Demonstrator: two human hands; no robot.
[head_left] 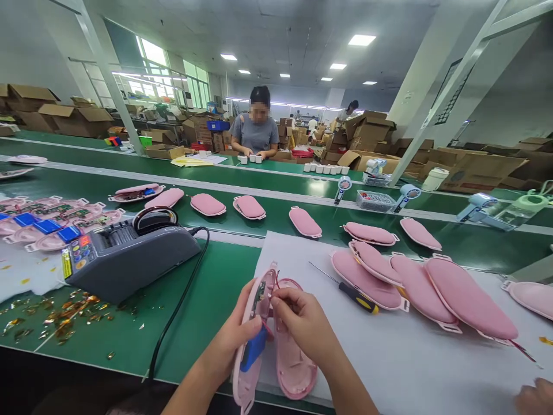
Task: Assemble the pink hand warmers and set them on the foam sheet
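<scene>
My left hand (pixel 233 337) grips a pink oval shell half (pixel 253 323) held on edge, with a green circuit board near its top and a blue battery under my thumb. My right hand (pixel 305 325) is pinched at the top of that shell by thin red wires. The matching open pink shell half (pixel 294 363) lies flat on the white sheet (pixel 389 357) just below my right hand. A yellow-and-black screwdriver (pixel 356 297) lies on the sheet to the right.
Several closed pink shells (pixel 432 285) are stacked at right, with more along the green belt (pixel 268 196). A grey tape dispenser (pixel 125 253) with a black cable sits left, beside trays of open pink shells. A person in grey works opposite. Another person's hand (pixel 536 397) shows at bottom right.
</scene>
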